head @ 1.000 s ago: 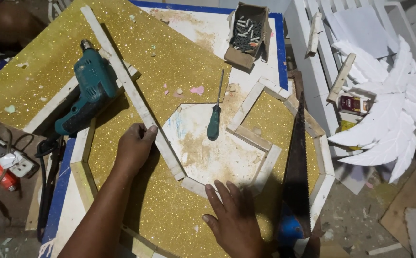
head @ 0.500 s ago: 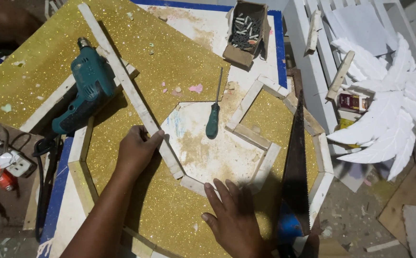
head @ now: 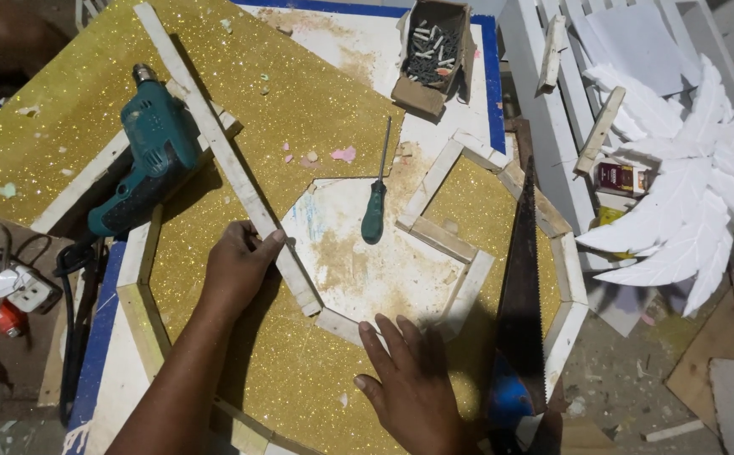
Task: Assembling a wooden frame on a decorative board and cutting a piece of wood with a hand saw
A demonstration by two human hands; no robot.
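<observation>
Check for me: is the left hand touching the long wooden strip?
Touching. The head view shows the left hand with thumb and fingertips pressed against the edge of the long wooden strip, no gap between them, on the gold glitter board.
</observation>
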